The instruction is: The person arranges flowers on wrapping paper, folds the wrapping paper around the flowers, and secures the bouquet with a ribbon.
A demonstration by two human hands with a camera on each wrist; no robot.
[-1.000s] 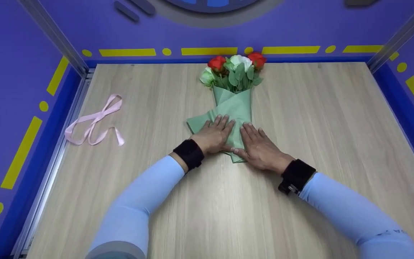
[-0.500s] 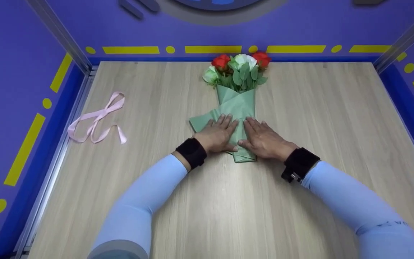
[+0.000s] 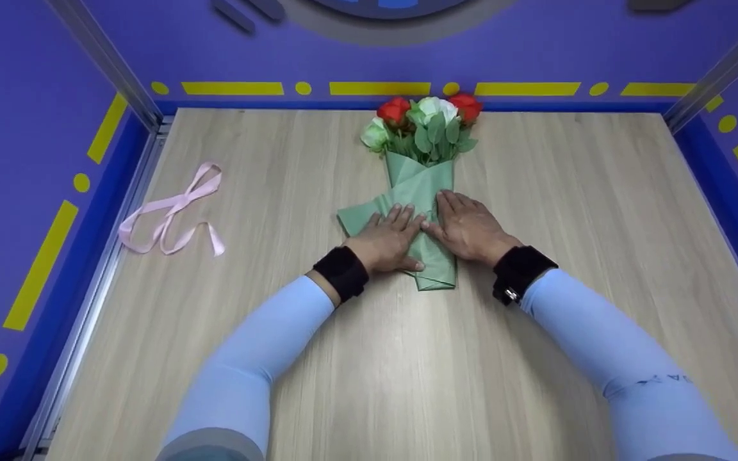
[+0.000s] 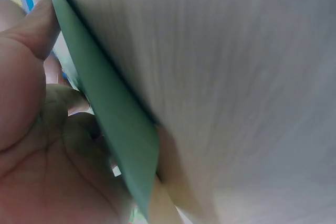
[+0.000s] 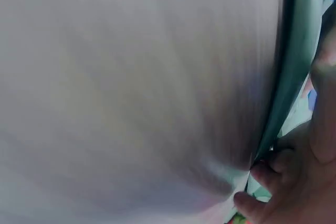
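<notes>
Wood-grain table point(image 3: 369, 371) is enclosed by purple walls point(image 3: 32, 96). At far L, pink ribbon point(image 3: 181, 202) is seen loose. Mid-table, green wrap point(image 3: 420, 186) round bouquet point(image 3: 433, 125) is apparently pressed flat: L hand point(image 3: 382, 244) laid beside flap point(image 3: 357, 216), R hand point(image 3: 471, 227) at R edge, fingers outstretched, nothing gripped. Next, flap prob. needs securing.

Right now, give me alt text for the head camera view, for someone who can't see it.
A person's left hand and right hand rest on green paper wrapped around red and white flowers, lying on a wood-grain table. A loose pink ribbon lies to the left; purple walls stand behind and beside.
</notes>
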